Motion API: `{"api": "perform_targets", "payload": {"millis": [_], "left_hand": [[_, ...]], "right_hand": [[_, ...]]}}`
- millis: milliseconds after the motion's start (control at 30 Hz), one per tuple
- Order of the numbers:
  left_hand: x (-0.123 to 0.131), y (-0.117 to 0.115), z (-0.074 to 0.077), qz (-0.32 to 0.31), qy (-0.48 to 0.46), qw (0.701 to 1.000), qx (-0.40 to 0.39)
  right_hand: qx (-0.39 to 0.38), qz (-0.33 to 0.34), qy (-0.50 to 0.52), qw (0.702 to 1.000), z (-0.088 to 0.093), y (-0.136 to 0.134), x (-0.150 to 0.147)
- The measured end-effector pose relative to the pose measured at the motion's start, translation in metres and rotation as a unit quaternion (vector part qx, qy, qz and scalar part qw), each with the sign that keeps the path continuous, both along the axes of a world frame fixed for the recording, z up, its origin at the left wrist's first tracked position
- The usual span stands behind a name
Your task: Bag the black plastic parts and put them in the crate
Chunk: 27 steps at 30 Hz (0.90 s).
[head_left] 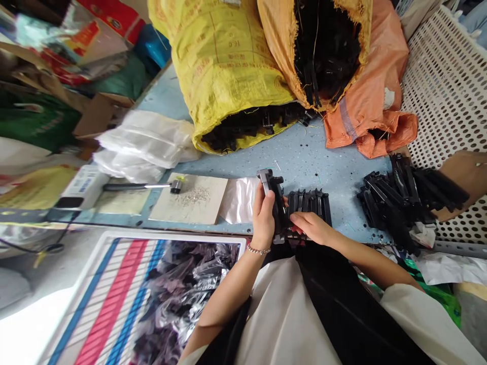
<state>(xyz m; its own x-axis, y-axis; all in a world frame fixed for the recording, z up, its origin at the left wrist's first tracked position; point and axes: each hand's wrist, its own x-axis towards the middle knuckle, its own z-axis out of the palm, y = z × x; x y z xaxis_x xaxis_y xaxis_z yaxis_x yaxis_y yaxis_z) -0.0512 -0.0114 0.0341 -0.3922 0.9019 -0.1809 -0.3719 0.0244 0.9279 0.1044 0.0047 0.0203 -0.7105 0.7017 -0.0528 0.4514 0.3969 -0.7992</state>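
My left hand (265, 215) is closed around a long black plastic part (280, 205), held upright at the front edge of the blue table. A grey block-like end shows at the top of this part. My right hand (310, 226) is beside its lower right side, fingers bent and pressed together. What those fingertips grip is hidden. Just behind the right hand, a row of similar black plastic parts (310, 198) lies side by side on the table.
Left stand a hammer (129, 187), a board with crumbs (198, 200) and plastic bags (148, 137). Behind are a yellow sack (232, 56) and an orange sack (277, 30) of black parts. Right: a part pile (395, 192) and white basket (449, 76). Below: a striped crate (110, 304).
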Motion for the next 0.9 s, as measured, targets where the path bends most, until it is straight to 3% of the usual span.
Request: {"api": "perform_targets", "payload": {"millis": [133,300,400,500,633,800,900], "left_hand": [[-0.003,0.001,0.001,-0.005,-0.010,1.000,-0.016],[-0.002,0.002,0.000,-0.010,-0.016,1.000,-0.022],[-0.001,0.003,0.001,-0.011,-0.016,0.999,-0.030],[-0.001,0.005,0.002,-0.016,-0.018,0.999,-0.030],[0.000,0.006,0.003,-0.016,-0.029,0.998,-0.047],[-0.001,0.009,0.006,0.000,-0.027,0.999,-0.043],[-0.001,0.010,0.007,-0.017,-0.027,0.998,-0.050]], "right_hand": [[0.127,0.029,0.008,0.991,0.007,0.004,0.009],[0.059,-0.037,-0.008,0.998,0.007,0.005,0.014],[0.185,0.015,-0.004,0.983,0.006,0.003,0.015],[0.271,0.016,-0.034,0.962,0.003,0.003,0.014],[0.281,0.041,-0.016,0.959,0.001,0.001,0.012],[0.235,0.014,-0.051,0.971,-0.001,-0.003,0.012],[0.294,0.010,-0.035,0.955,0.006,0.001,0.017]]}}
